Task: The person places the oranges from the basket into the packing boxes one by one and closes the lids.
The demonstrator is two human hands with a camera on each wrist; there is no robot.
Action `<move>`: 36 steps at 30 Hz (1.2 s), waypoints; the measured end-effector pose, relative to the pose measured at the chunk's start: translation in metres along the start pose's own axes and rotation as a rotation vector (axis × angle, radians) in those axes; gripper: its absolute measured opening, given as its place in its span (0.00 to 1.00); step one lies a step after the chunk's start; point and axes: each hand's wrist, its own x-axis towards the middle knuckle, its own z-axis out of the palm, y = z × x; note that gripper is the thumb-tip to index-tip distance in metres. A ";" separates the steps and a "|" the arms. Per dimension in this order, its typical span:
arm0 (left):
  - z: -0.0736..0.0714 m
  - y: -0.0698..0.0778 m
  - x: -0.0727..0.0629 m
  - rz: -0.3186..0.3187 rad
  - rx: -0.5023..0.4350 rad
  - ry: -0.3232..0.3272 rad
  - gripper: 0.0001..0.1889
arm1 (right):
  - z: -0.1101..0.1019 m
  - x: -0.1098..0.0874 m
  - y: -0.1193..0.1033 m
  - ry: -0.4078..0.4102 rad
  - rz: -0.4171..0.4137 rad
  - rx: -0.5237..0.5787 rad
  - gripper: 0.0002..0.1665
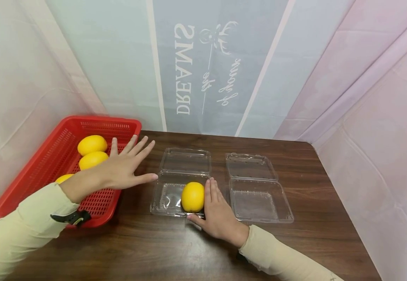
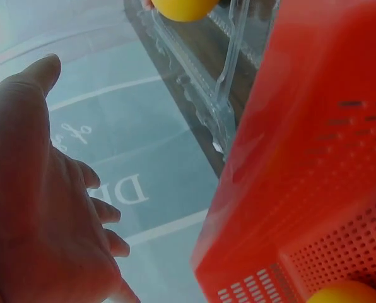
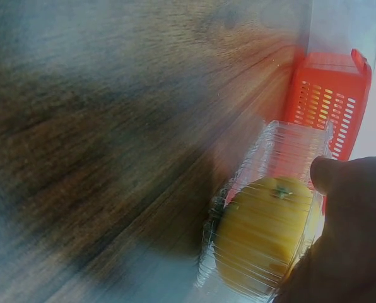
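- The rounded, smooth-skinned fruits (image 1: pixel 192 197) are glowing bright yellow.
- The perforated red plastic basket (image 1: pixel 38 160) is carrying rows of slots and holes.
- The transparent rectangular plastic clamshell boxes (image 1: pixel 254 199) are letting brown show through.
- The dark brown wooden table (image 1: pixel 330 234) is showing streaky grain.
- The fabric sleeves (image 1: pixel 24 222) are looking pale cream-yellow.
- The printed blue-grey backdrop (image 1: pixel 214 121) is bearing white stripes and lettering.

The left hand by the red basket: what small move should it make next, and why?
Probably the left hand should lower to grasp a yellow fruit in the red basket: it is spread open and empty, while the left clear container holds one lone fruit with room beside it.
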 end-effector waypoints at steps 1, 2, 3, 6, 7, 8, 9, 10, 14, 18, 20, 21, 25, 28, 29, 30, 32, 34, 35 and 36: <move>-0.001 -0.001 -0.001 -0.002 0.000 0.001 0.53 | 0.000 0.000 0.000 -0.001 0.001 -0.001 0.67; -0.002 -0.003 -0.001 -0.005 0.004 0.003 0.53 | 0.000 0.000 0.000 -0.004 0.003 -0.003 0.67; -0.004 -0.005 -0.002 -0.008 0.005 0.004 0.53 | 0.000 0.001 0.000 -0.010 0.007 -0.006 0.68; -0.007 -0.010 -0.003 -0.019 0.005 0.007 0.53 | 0.000 0.001 0.000 -0.004 0.005 -0.003 0.68; -0.008 -0.012 -0.004 -0.023 0.004 0.006 0.53 | 0.000 0.001 0.000 -0.004 0.006 -0.005 0.67; -0.010 -0.014 -0.005 -0.028 0.002 0.005 0.53 | -0.001 0.001 0.000 -0.002 0.004 -0.006 0.67; -0.011 -0.016 -0.005 -0.033 -0.002 0.006 0.53 | -0.001 0.001 0.000 0.001 0.003 -0.006 0.67; -0.012 -0.018 -0.007 -0.038 -0.006 0.005 0.53 | 0.000 0.001 0.000 0.005 0.002 -0.004 0.67; -0.016 -0.026 -0.011 -0.062 -0.023 0.000 0.54 | -0.001 0.000 0.000 -0.002 0.007 0.005 0.67; -0.018 -0.035 -0.014 -0.077 -0.022 -0.001 0.53 | -0.002 -0.001 0.000 -0.002 0.005 0.002 0.67; -0.020 -0.039 -0.016 -0.080 -0.023 -0.001 0.53 | -0.002 -0.001 0.000 0.005 0.001 -0.001 0.67; -0.021 -0.040 -0.017 -0.082 -0.023 0.000 0.53 | -0.002 -0.001 0.001 0.008 0.000 -0.002 0.67; -0.024 -0.043 -0.021 -0.088 -0.034 0.003 0.53 | -0.001 -0.001 0.001 0.015 -0.003 0.002 0.67; -0.026 -0.045 -0.024 -0.097 -0.033 0.006 0.53 | 0.000 0.000 0.001 0.009 0.001 -0.003 0.67; -0.027 -0.045 -0.025 -0.102 -0.036 0.006 0.53 | 0.000 0.000 0.001 0.007 0.003 -0.005 0.67; -0.027 -0.046 -0.026 -0.108 -0.041 0.006 0.53 | 0.000 0.000 0.001 0.002 0.006 -0.010 0.68; -0.028 -0.049 -0.029 -0.119 -0.047 0.003 0.53 | 0.001 0.001 0.000 0.000 0.007 -0.012 0.68; -0.027 -0.053 -0.032 -0.128 -0.053 0.000 0.53 | 0.001 0.000 0.000 -0.005 0.008 -0.013 0.68; -0.027 -0.055 -0.033 -0.133 -0.057 -0.003 0.53 | 0.001 0.000 0.000 -0.005 0.008 -0.013 0.67; -0.027 -0.057 -0.035 -0.139 -0.059 -0.005 0.54 | 0.001 0.000 0.000 -0.006 0.009 -0.013 0.67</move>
